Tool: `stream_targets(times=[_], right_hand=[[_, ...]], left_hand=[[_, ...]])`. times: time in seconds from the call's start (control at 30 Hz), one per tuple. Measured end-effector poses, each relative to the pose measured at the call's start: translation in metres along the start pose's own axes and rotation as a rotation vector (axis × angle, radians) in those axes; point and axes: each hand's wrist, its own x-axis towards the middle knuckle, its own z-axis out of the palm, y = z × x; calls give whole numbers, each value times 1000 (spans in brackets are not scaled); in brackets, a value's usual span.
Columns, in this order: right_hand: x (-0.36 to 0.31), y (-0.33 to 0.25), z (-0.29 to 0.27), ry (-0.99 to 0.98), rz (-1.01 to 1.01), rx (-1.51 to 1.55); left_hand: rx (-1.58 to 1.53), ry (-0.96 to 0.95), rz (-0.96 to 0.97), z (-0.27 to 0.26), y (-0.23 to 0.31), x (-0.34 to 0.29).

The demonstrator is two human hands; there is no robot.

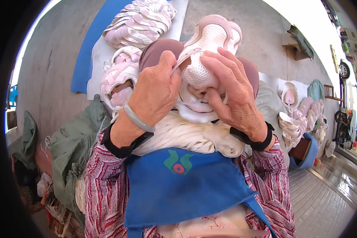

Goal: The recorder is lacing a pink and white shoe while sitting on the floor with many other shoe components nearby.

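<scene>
A white mesh shoe upper (200, 69) with pale pink trim is held up in front of me, above my lap. My right hand (236, 89) grips its right side, fingers spread over the mesh and thumb at the opening. My left hand (158, 87), wearing a grey bangle, is closed in a pinch on a thin white shoelace (179, 63) at the upper's left edge. The lace's far end is hidden. Under the upper, across my lap, lies a thick bundle of white laces (186, 133). Left of it rests a laced pink and white upper (117, 85).
A row of stacked uppers (141, 23) lies on a white and blue sheet ahead. More uppers (305, 115) lie at the right near a blue basin (305, 152). Green sacking (73, 146) is heaped at my left. A small wooden stool (296, 43) stands far right.
</scene>
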Motion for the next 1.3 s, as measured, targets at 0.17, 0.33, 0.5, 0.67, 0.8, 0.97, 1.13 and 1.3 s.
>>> stream_targets(times=[0.17, 0.33, 0.5, 0.67, 0.8, 0.97, 1.13, 1.3], right_hand=[[0, -15, 1, -104, -93, -265], [9, -8, 18, -20, -109, -318], [-5, 3, 7, 108, -79, -25], [-30, 3, -10, 174, 171, -128], [-26, 9, -7, 235, 104, -84], [-29, 14, -17, 128, 220, -23], [-14, 6, -7, 17, 195, 28], [-24, 9, -6, -22, 316, 30]], left_hand=[[-36, -15, -53, -9, 12, -1], [56, 0, -6, 6, 18, -12], [189, 20, 71, 17, 8, -18], [151, -25, -25, 9, 9, -13], [136, -190, -97, 0, 6, -12], [258, -60, 254, -7, 15, 13], [32, -309, 259, 7, -10, -1], [-32, -275, 317, 31, -15, -7]])
